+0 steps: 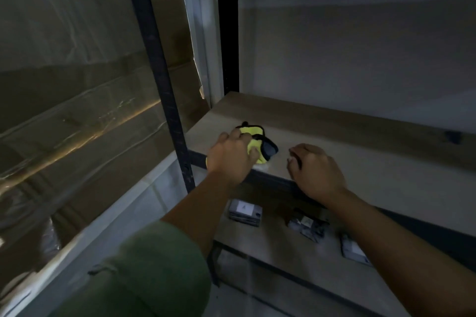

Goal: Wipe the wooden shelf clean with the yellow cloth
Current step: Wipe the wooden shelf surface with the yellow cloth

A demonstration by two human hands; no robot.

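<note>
A yellow cloth with black edging lies bunched on the wooden shelf, near its front left corner. My left hand is closed over the cloth and presses it against the board. My right hand rests a little to the right, at the shelf's front edge, fingers curled; something small and dark seems to sit between them, too unclear to name. The rest of the shelf board stretches bare to the right and back.
A black metal upright stands left of the shelf; another at the back. Plastic-wrapped cardboard boxes fill the left. The lower shelf holds small grey packets. A small dark item sits far right.
</note>
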